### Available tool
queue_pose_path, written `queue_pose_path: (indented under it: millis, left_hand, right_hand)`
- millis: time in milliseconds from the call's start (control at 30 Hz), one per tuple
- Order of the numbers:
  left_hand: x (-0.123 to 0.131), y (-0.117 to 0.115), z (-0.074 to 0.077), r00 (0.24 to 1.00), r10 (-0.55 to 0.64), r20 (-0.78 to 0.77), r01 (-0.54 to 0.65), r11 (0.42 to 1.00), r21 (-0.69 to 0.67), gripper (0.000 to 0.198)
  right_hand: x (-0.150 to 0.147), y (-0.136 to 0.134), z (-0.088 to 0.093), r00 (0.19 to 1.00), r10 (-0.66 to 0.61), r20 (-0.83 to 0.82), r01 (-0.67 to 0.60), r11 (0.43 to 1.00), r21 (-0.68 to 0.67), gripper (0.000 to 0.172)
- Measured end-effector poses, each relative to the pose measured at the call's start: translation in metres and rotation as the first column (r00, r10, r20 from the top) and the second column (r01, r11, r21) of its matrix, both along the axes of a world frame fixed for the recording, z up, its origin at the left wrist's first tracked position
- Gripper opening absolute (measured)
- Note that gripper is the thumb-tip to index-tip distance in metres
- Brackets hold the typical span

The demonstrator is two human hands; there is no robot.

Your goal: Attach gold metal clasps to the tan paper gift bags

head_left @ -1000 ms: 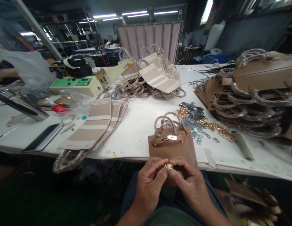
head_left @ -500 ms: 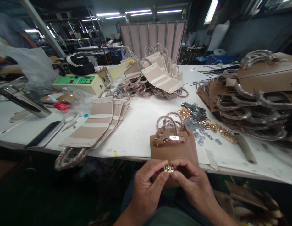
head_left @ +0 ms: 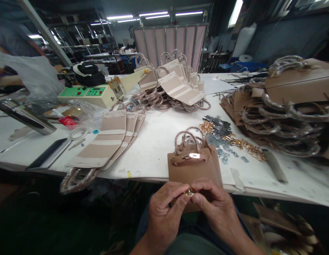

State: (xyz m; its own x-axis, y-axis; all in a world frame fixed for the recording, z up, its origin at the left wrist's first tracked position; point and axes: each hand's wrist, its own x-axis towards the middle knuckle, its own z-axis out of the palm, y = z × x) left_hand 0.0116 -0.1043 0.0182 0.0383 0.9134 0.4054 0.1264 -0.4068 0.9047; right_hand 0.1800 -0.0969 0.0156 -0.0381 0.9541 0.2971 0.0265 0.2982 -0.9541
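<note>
Gold-coloured fitting (head_left: 189, 192), pinched between left hand (head_left: 164, 208) and right hand (head_left: 217, 209), in front of the tan bag (head_left: 192, 170)!
Fingers (head_left: 200, 200) nearly closed on it; metal plate (head_left: 194, 156) already on the bag, this fitting seemingly unattached, gold pieces (head_left: 250, 151) loose on the table (head_left: 151, 148).

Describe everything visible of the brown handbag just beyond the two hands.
The brown handbag looks leathery, with looped, clear-wrapped handles and a front strap bearing a shiny metal plate. It lies at the edge of the white table, handles pointing away, lower end overhanging. Whether the left hand or right hand touches it is unclear.
</note>
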Motion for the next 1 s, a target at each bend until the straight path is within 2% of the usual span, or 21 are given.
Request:
queue_pose_path:
  millis: [167,300,400,467,533,633,733,833,900,1000]
  left_hand:
    - [0.002,0.002,-0.001,0.999,0.008,0.045,-0.005,0.998,-0.062,0.017]
    - [0.008,0.004,-0.005,0.984,0.020,0.174,0.019,0.976,-0.215,0.015]
    - [0.012,0.007,-0.011,0.983,-0.008,0.184,0.060,0.960,-0.275,0.021]
    - [0.010,0.012,-0.018,0.993,0.005,0.115,0.026,0.964,-0.263,0.029]
    - [0.005,0.022,-0.028,0.994,0.105,-0.023,-0.107,0.967,-0.232,0.041]
    - [-0.005,0.044,-0.042,0.933,0.267,-0.243,-0.319,0.925,-0.208,0.062]
    - [-0.009,0.064,-0.053,0.902,0.285,-0.324,-0.368,0.900,-0.234,0.076]
    - [-0.006,0.075,-0.056,0.920,0.279,-0.275,-0.354,0.893,-0.278,0.087]
    - [-0.002,0.079,-0.056,0.935,0.285,-0.211,-0.340,0.890,-0.302,0.093]
    - [0.001,0.085,-0.050,0.941,0.328,-0.084,-0.337,0.876,-0.345,0.092]
  right_hand:
    - [-0.001,0.002,-0.001,0.999,-0.009,-0.045,0.008,1.000,-0.027,0.009]
    - [-0.004,0.003,-0.010,0.990,0.003,-0.139,-0.020,0.992,-0.122,0.027]
    - [-0.003,0.006,-0.017,0.990,-0.003,-0.143,-0.022,0.986,-0.167,0.019]
    - [0.001,0.012,-0.021,0.990,-0.029,-0.141,0.000,0.981,-0.195,0.022]
    - [0.007,0.022,-0.024,0.994,-0.061,-0.087,0.040,0.975,-0.217,0.025]
    - [0.014,0.041,-0.028,0.990,-0.109,0.090,0.123,0.978,-0.169,0.029]
    - [0.013,0.054,-0.027,0.978,-0.119,0.171,0.143,0.981,-0.133,0.033]
    - [0.003,0.056,-0.020,0.993,-0.048,0.108,0.064,0.986,-0.151,0.031]
    - [-0.004,0.053,-0.012,0.996,0.060,0.059,-0.050,0.986,-0.157,0.026]
    - [-0.005,0.052,-0.002,0.970,0.243,0.025,-0.237,0.958,-0.161,0.021]
